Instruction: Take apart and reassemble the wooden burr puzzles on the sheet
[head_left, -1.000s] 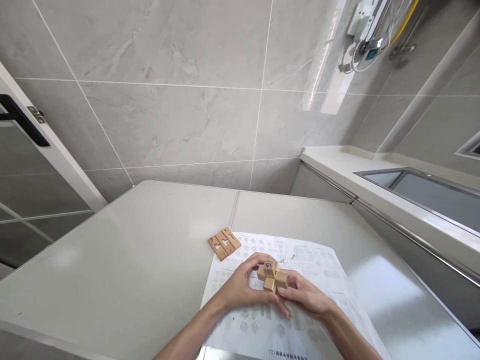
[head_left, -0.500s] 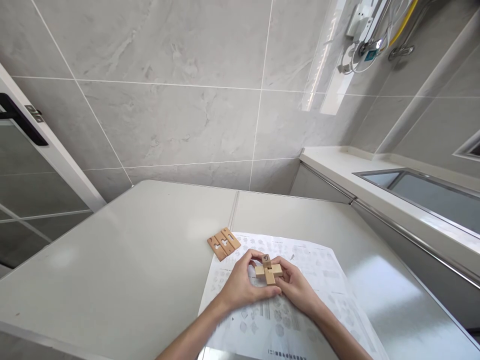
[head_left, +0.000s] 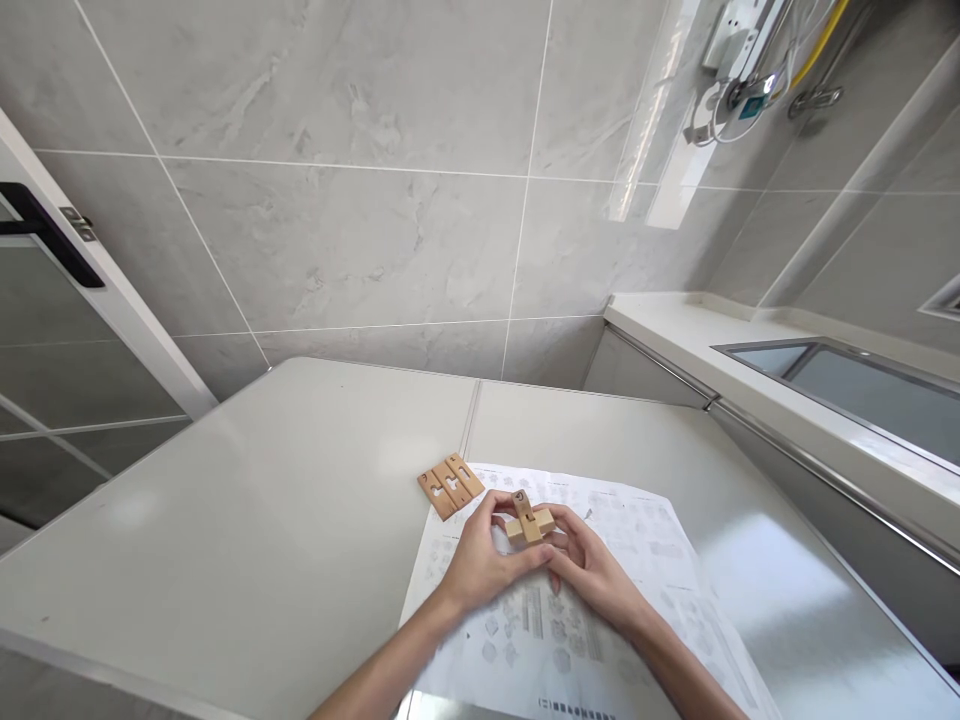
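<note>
The white tabletop [head_left: 300,500] bears a printed sheet [head_left: 652,590]. Above it the left hand [head_left: 486,562] and right hand [head_left: 591,568], half-curled, at eight and four o'clock, with slotted wooden plates [head_left: 458,495] at ten, grip a burr puzzle [head_left: 530,528], its marked bar's long axis pointing between eleven and twelve.

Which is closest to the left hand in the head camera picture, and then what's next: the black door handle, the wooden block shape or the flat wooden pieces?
1. Wooden block shape: in the left hand itself.
2. Flat wooden pieces: just beyond it, slightly left.
3. Black door handle: farthest, way off left.
</note>
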